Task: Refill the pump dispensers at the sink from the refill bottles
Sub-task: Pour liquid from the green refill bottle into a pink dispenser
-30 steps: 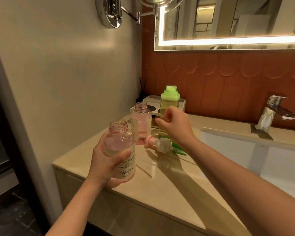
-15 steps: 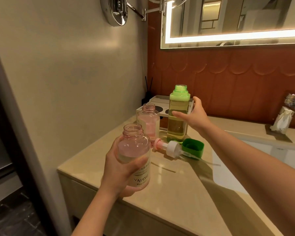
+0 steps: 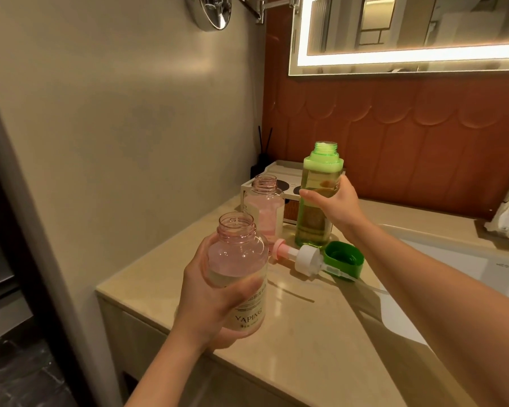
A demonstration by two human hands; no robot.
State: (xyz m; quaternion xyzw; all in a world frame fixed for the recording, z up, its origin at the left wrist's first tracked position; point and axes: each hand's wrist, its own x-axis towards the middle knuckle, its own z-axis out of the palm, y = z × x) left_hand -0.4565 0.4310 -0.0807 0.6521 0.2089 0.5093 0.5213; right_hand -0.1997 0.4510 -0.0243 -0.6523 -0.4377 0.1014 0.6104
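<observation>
Pouring seems about to begin. At seven o'clock, left hand (image 3: 209, 312) wraps the uncapped pink dispenser (image 3: 235, 259), held above the counter (image 3: 306, 333). Its pump head (image 3: 304, 258) lies beyond. At one o'clock, right hand (image 3: 335, 210) clasps the open green refill bottle (image 3: 321, 177), which likely needs lifting and tipping next.

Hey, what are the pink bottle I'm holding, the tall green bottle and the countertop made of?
Held pink bottle: likely clear tinted plastic, glossy; liquid shows through, neck has moulded threads.
Green bottle: transparent plastic too, it seems, with an opaque green shoulder.
Countertop: polished beige stone or stone-look composite; it reflects the light.
</observation>
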